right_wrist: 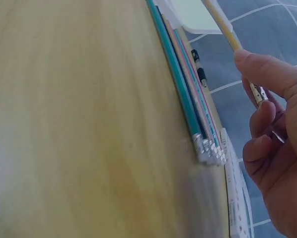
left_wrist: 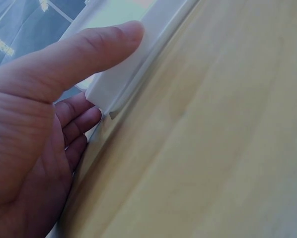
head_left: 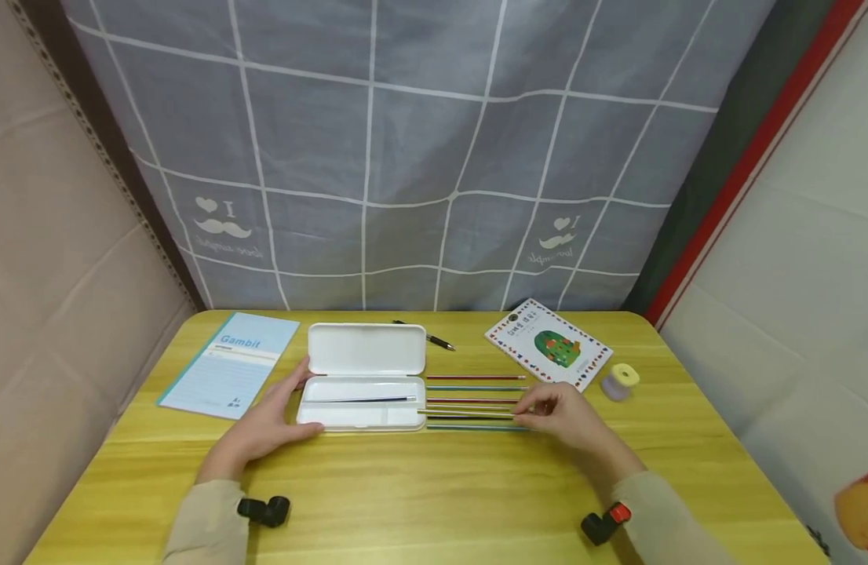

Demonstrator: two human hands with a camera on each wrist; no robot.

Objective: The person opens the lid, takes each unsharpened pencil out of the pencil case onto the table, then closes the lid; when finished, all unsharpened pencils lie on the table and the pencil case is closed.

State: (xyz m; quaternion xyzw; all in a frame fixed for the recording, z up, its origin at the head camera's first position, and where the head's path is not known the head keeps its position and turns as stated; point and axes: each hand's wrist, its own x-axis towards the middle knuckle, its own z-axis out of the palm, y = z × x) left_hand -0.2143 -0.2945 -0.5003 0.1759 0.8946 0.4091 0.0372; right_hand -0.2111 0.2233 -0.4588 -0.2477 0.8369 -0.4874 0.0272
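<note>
A white pencil case [head_left: 366, 349] lies with its lid folded back, a dark pencil [head_left: 359, 400] inside it. My left hand [head_left: 268, 420] holds the case at its left end, thumb along the front edge and fingers by the left side. In the left wrist view the thumb lies over the white wall. My right hand [head_left: 564, 416] pinches a yellow pencil [right_wrist: 223, 25] near its metal-banded end. That pencil is raised above the table, its other end by the case's right edge. Several pencils [right_wrist: 178, 79] lie side by side on the table, right of the case.
Behind the case lies a black pen [head_left: 439, 342]. A light blue notebook [head_left: 229, 365] is at the left. At the right are a white booklet [head_left: 547, 344] with a green picture and a small yellow-topped container [head_left: 620, 381]. A grey checked cloth [head_left: 406, 157] hangs behind the table.
</note>
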